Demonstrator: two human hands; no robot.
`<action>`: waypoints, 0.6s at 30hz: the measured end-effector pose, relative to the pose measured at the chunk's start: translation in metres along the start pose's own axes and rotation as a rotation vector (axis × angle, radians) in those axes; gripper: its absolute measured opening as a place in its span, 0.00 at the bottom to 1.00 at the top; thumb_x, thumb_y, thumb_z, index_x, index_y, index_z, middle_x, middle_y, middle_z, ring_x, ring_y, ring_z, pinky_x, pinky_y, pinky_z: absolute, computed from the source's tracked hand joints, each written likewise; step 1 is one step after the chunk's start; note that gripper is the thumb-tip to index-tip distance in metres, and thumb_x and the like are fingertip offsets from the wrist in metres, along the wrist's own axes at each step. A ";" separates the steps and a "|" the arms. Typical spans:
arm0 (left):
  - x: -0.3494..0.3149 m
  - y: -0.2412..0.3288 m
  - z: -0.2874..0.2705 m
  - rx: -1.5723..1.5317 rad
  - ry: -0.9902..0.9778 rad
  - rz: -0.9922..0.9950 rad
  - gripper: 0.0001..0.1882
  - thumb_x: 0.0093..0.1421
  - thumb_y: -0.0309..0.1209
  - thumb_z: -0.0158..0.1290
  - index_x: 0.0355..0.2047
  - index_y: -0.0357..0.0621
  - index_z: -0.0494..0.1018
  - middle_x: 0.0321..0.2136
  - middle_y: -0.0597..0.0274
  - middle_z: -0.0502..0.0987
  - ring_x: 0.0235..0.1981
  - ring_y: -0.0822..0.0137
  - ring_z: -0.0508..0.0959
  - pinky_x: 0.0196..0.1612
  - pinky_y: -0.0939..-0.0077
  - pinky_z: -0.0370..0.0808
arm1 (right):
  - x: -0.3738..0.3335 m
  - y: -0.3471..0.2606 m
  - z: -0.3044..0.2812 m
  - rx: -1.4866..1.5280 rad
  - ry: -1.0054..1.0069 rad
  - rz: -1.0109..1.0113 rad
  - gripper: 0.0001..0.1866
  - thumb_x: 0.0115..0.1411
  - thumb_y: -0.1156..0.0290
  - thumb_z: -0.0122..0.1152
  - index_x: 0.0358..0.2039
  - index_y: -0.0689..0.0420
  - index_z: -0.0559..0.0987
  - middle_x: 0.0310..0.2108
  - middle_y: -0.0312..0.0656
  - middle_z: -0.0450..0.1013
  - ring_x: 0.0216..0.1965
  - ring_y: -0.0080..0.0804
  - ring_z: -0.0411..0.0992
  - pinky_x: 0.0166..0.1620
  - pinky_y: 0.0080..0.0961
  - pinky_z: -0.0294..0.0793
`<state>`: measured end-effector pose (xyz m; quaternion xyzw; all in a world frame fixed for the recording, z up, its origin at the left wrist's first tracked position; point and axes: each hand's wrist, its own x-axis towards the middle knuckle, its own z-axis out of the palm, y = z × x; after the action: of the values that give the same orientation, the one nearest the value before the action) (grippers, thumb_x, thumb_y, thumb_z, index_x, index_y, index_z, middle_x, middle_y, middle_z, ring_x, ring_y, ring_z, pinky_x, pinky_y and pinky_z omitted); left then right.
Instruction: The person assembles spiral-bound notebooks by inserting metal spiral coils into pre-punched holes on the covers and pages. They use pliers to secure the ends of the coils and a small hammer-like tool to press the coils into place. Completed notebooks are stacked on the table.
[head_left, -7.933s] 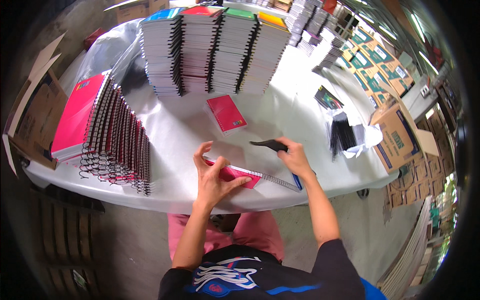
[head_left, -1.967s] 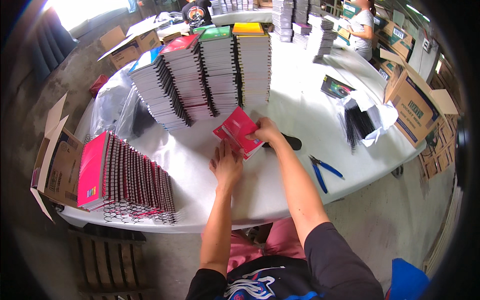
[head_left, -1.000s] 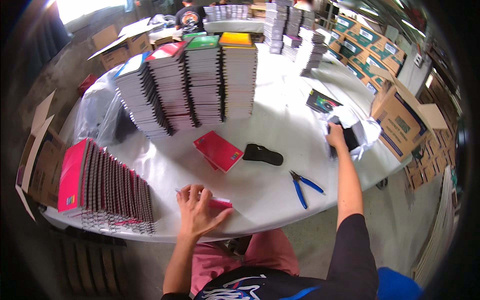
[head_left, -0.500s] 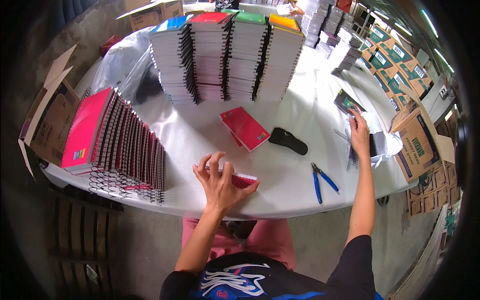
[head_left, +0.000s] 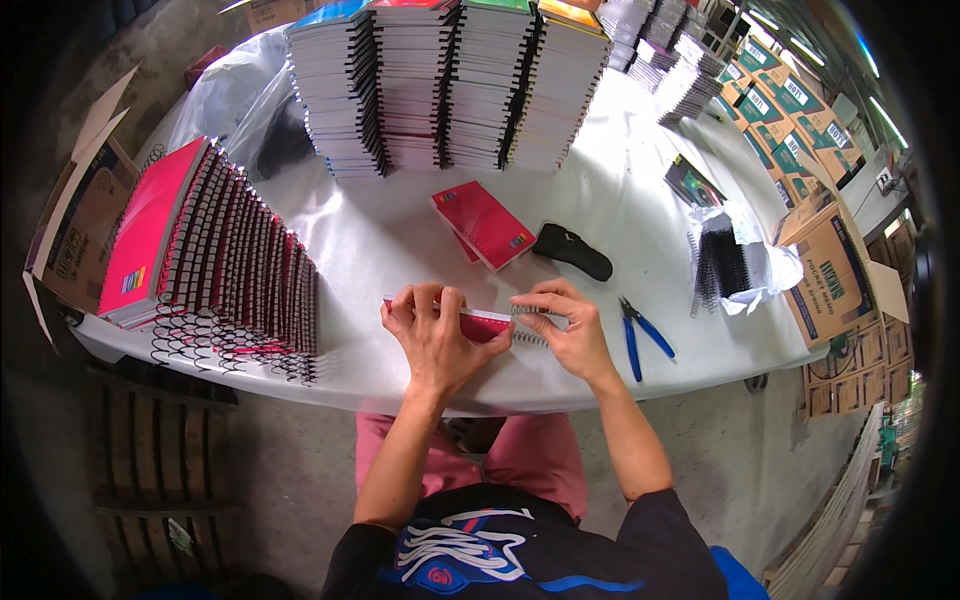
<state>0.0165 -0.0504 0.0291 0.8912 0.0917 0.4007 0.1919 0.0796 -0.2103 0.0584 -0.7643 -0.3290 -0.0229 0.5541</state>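
My left hand (head_left: 437, 335) is closed on a small red notebook (head_left: 484, 324), holding it on edge over the white-covered table near me. Pinched in my right hand (head_left: 563, 327) is a dark spiral binding coil (head_left: 529, 338), its end close beside the notebook's right edge. Whether the coil has entered the holes I cannot tell. Beyond my hands lie red notebooks (head_left: 487, 222), one on another, next to a black pouch-like object (head_left: 572, 251). Blue-handled cutting pliers (head_left: 640, 335) rest to the right of my right hand.
A row of coil-bound red notebooks (head_left: 160, 235) leans at left. Tall stacks of notebooks (head_left: 410, 95) stand at the back. White paper (head_left: 770, 280) wraps several black coils (head_left: 722, 262) at right, near a dark card (head_left: 694, 182) and an open carton (head_left: 830, 285).
My right hand has come from the coil bundle at right to the notebook, bringing a coil. My left hand keeps its hold. The view has shifted slightly.
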 end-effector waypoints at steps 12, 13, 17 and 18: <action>-0.001 -0.001 -0.001 -0.001 0.009 -0.006 0.28 0.29 0.50 0.65 0.26 0.50 0.66 0.32 0.62 0.62 0.42 0.55 0.61 0.48 0.51 0.53 | 0.012 -0.020 -0.017 -0.038 -0.256 0.207 0.09 0.60 0.72 0.51 0.40 0.59 0.76 0.22 0.42 0.70 0.23 0.32 0.68 0.29 0.28 0.67; -0.001 0.000 -0.001 -0.003 0.013 -0.006 0.28 0.29 0.50 0.65 0.26 0.50 0.66 0.32 0.62 0.63 0.42 0.55 0.61 0.48 0.52 0.53 | 0.012 -0.020 -0.019 -0.053 -0.232 0.214 0.09 0.61 0.71 0.51 0.40 0.59 0.75 0.22 0.42 0.70 0.23 0.35 0.69 0.29 0.29 0.67; -0.002 -0.001 -0.006 0.003 0.043 -0.009 0.28 0.29 0.50 0.66 0.25 0.50 0.66 0.32 0.62 0.63 0.42 0.55 0.61 0.47 0.53 0.54 | 0.007 -0.018 -0.016 -0.265 -0.107 0.052 0.11 0.60 0.65 0.54 0.39 0.59 0.74 0.25 0.46 0.72 0.28 0.44 0.72 0.32 0.33 0.70; -0.003 -0.004 -0.009 0.016 0.071 -0.007 0.28 0.29 0.50 0.66 0.24 0.49 0.66 0.32 0.62 0.64 0.42 0.55 0.61 0.47 0.54 0.55 | 0.004 -0.021 -0.016 -0.371 -0.147 0.082 0.12 0.59 0.65 0.55 0.39 0.58 0.74 0.27 0.46 0.73 0.29 0.46 0.72 0.33 0.35 0.71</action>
<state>0.0075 -0.0452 0.0308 0.8776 0.1047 0.4307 0.1826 0.0764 -0.2184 0.0836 -0.8658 -0.3272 -0.0049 0.3787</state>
